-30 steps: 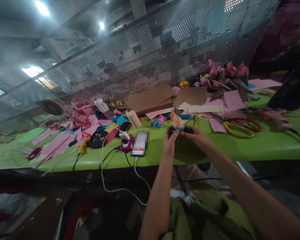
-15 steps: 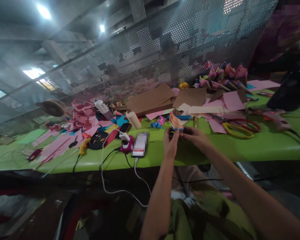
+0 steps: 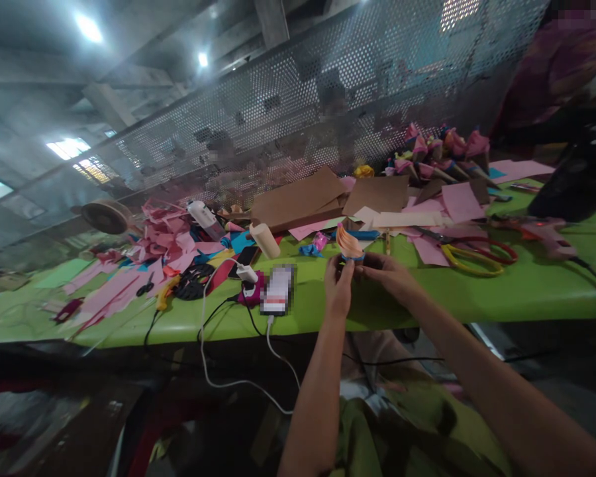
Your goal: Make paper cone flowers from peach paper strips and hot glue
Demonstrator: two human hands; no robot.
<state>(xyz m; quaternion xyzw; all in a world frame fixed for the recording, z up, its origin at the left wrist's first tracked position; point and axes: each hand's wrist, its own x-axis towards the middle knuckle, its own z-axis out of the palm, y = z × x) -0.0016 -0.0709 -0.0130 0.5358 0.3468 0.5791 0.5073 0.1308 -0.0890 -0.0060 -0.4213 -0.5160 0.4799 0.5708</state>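
Observation:
Above the front of the green table sits a small paper craft piece [image 3: 350, 244], with an orange swirled top, a pink tip and a blue band at its base. My left hand [image 3: 338, 286] grips it from the left, thumb against the blue base. From the other side, the closed fingers of my right hand [image 3: 383, 273] touch the base. The underside of the piece is hidden by my fingers. Just behind it lie a blue strip-like item [image 3: 362, 234] and crumpled blue paper [image 3: 310, 250].
Scissors with yellow and red handles [image 3: 471, 260] and a glue gun [image 3: 551, 238] lie to the right. Left are a charging phone [image 3: 278, 289], a beige cylinder [image 3: 265, 240] and pink scraps [image 3: 166, 228]. Brown cardboard [image 3: 298, 197] and several pink cone-shaped paper pieces [image 3: 444, 152] lie behind.
The paper craft piece has turned slightly between my fingers, so its swirl folds show at another angle. Both hands have stayed nearly in place.

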